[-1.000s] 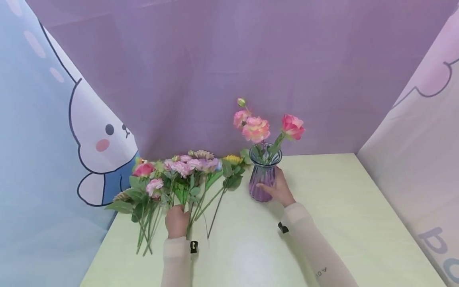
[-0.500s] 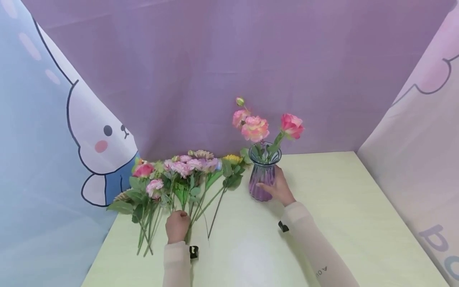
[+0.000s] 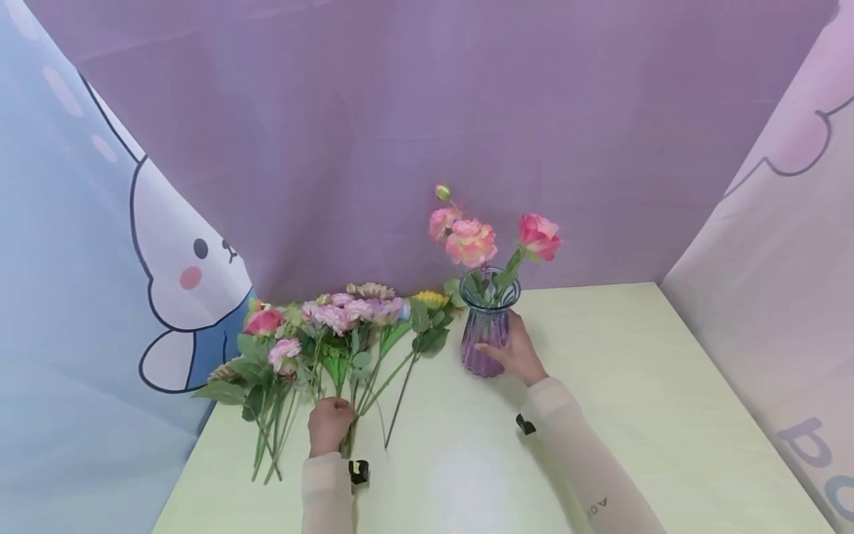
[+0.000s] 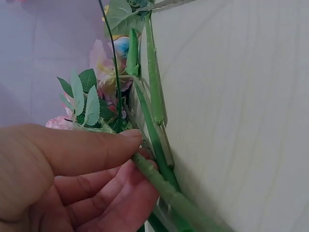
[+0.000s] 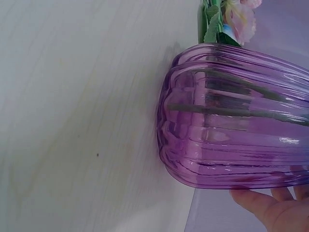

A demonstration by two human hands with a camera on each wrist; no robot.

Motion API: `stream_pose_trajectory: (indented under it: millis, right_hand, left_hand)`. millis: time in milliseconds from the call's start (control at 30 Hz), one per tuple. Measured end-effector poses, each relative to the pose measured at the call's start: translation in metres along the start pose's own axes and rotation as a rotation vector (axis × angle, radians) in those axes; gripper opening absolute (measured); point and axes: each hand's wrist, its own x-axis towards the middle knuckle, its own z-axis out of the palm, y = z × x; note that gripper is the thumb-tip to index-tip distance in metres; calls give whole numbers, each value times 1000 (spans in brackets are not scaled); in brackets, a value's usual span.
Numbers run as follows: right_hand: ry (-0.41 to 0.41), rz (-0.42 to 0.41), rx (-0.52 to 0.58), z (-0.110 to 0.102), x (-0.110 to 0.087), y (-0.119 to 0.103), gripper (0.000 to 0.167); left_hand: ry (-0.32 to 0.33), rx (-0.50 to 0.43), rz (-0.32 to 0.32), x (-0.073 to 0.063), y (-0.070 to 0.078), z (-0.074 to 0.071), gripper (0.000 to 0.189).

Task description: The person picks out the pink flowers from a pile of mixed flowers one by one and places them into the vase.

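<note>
In the head view my right hand (image 3: 523, 354) grips the ribbed glass vase (image 3: 482, 335), bluish at its flared rim and purple below. The vase stands upright, and a pink rose (image 3: 539, 236) and a peach-pink branch of blooms (image 3: 471, 243) rise out of it. Dark stems show through its purple wall (image 5: 227, 140) in the right wrist view. At the left, my left hand (image 3: 330, 426) is low among the stems of the flowers laid on the table. The left wrist view shows its thumb and fingers pinching a green flower stem (image 4: 169, 194); which bloom it bears I cannot tell.
Several artificial flowers lie along the table's back left, among them a red-pink rose (image 3: 263, 321), pale pink blooms (image 3: 336, 317) and a yellow flower (image 3: 430, 299). A purple backdrop (image 3: 373, 148) rises behind the pale table (image 3: 600, 371), with printed cloth on both sides.
My left hand has drawn back slightly toward the near side along the stems, its fingertips closing together. My right hand keeps its grip on the vase, and the head view shifts a little.
</note>
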Motion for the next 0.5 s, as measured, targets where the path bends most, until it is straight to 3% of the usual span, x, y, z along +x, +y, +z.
stream_pose_trajectory:
  millis: [167, 500]
  right_hand:
    - [1, -11, 8, 1, 0, 2, 96]
    - [2, 8, 12, 0, -3, -1, 94]
  left_hand:
    - [12, -5, 37, 2, -4, 2, 21]
    - [-36, -81, -28, 1, 0, -2, 21]
